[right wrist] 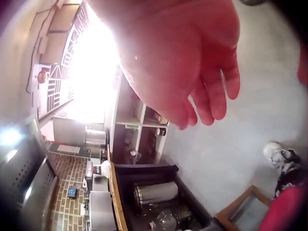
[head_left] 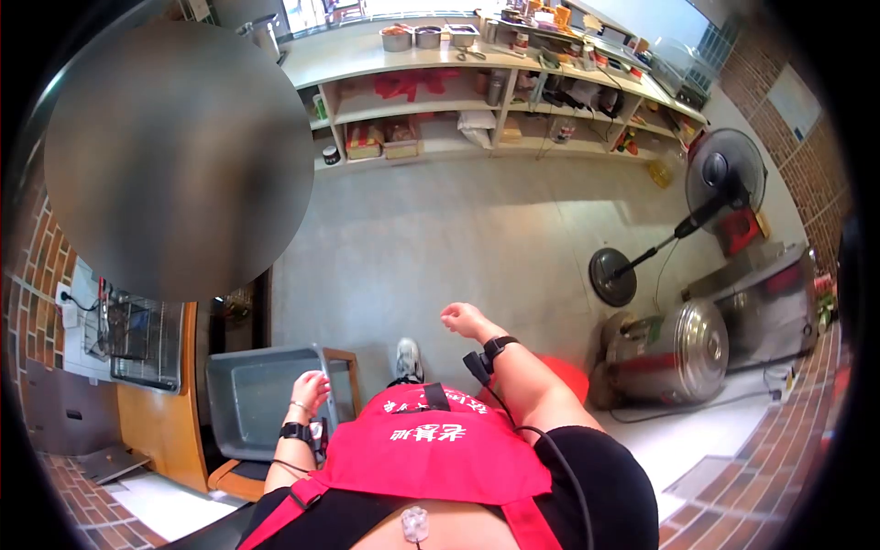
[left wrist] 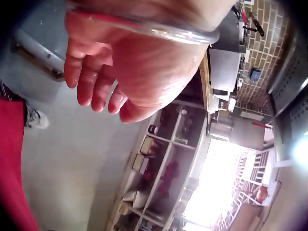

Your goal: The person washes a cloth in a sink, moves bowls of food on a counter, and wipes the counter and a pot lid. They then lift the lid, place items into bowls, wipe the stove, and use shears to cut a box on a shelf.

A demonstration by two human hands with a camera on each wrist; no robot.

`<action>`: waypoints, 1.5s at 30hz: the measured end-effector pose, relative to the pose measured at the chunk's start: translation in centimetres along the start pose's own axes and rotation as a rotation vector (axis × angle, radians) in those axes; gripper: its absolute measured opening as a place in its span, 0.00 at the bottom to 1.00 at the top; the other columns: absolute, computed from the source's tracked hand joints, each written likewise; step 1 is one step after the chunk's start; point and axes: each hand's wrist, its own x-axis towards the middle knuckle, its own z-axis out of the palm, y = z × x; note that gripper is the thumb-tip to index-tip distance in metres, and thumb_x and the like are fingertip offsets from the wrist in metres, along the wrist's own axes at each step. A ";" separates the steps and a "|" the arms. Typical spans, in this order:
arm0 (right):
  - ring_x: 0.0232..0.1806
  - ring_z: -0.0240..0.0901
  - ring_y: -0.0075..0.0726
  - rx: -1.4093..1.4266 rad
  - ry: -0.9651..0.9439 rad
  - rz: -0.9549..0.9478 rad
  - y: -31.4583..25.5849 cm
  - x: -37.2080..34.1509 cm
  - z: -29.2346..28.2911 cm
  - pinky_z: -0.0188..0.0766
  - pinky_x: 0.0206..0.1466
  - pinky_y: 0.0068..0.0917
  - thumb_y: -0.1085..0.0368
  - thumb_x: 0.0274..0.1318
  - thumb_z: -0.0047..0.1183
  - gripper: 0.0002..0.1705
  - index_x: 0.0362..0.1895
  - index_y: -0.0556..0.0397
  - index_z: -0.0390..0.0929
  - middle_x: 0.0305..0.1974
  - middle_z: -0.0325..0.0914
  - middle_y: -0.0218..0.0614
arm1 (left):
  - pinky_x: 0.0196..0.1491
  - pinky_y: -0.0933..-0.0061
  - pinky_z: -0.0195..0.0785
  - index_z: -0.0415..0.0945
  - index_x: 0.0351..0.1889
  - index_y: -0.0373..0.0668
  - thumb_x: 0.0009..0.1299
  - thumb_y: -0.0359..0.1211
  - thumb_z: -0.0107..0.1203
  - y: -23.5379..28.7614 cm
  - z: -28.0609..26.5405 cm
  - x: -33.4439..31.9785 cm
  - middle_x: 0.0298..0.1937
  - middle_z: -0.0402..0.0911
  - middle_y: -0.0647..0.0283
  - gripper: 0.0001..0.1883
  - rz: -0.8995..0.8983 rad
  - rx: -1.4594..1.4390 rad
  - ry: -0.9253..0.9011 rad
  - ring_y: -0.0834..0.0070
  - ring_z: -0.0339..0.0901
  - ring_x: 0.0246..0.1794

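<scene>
My left hand (head_left: 312, 392) hangs beside the right part of a grey plastic tub (head_left: 215, 403) and holds nothing. In the left wrist view, its palm (left wrist: 149, 67) looks wet, the fingers are loosely bent, and a clear bangle (left wrist: 159, 32) rings the wrist. My right hand (head_left: 465, 321) is held out in front of the red apron (head_left: 440, 449), over the grey floor. The right wrist view shows that palm (right wrist: 168, 53) with relaxed fingers and nothing in them. The tub sits on a wooden stool-like frame (head_left: 341, 362).
Ahead, a long counter (head_left: 353, 57) with open shelves carries metal containers (head_left: 396, 38). A standing fan (head_left: 724, 174) and a large metal pot (head_left: 669, 353) are at the right. A wire rack (head_left: 147, 335) stands on a wooden-sided unit at the left. A blurred disc hides the upper left.
</scene>
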 end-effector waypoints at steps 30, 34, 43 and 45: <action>0.21 0.71 0.27 0.061 0.206 0.525 12.4 38.9 -38.9 0.68 0.26 0.27 0.58 0.50 0.48 0.18 0.41 0.55 0.77 0.24 0.78 0.34 | 0.25 0.80 0.64 0.71 0.36 0.47 0.63 0.37 0.51 47.3 41.9 46.1 0.28 0.75 0.69 0.07 0.137 0.172 -0.188 0.80 0.71 0.24; 0.24 0.74 0.30 -0.198 0.423 0.187 9.5 51.7 -47.4 0.70 0.28 0.27 0.59 0.49 0.48 0.16 0.39 0.55 0.77 0.25 0.78 0.36 | 0.27 0.78 0.65 0.71 0.36 0.47 0.64 0.37 0.51 51.0 42.5 49.3 0.29 0.75 0.69 0.07 0.169 0.103 -0.086 0.80 0.72 0.25; 0.35 0.75 0.34 -0.071 0.166 0.109 -6.4 65.5 -50.0 0.71 0.40 0.29 0.56 0.48 0.51 0.17 0.41 0.50 0.77 0.34 0.79 0.38 | 0.23 0.75 0.65 0.69 0.36 0.48 0.64 0.35 0.49 55.7 40.9 59.6 0.27 0.74 0.69 0.06 0.017 -0.136 0.027 0.78 0.71 0.22; 0.33 0.75 0.31 -0.053 0.125 0.142 -7.3 67.1 -50.3 0.71 0.38 0.27 0.58 0.50 0.51 0.17 0.42 0.53 0.76 0.32 0.78 0.37 | 0.23 0.75 0.64 0.69 0.36 0.48 0.64 0.35 0.49 58.8 41.7 62.9 0.27 0.74 0.68 0.05 0.025 -0.138 0.024 0.78 0.71 0.22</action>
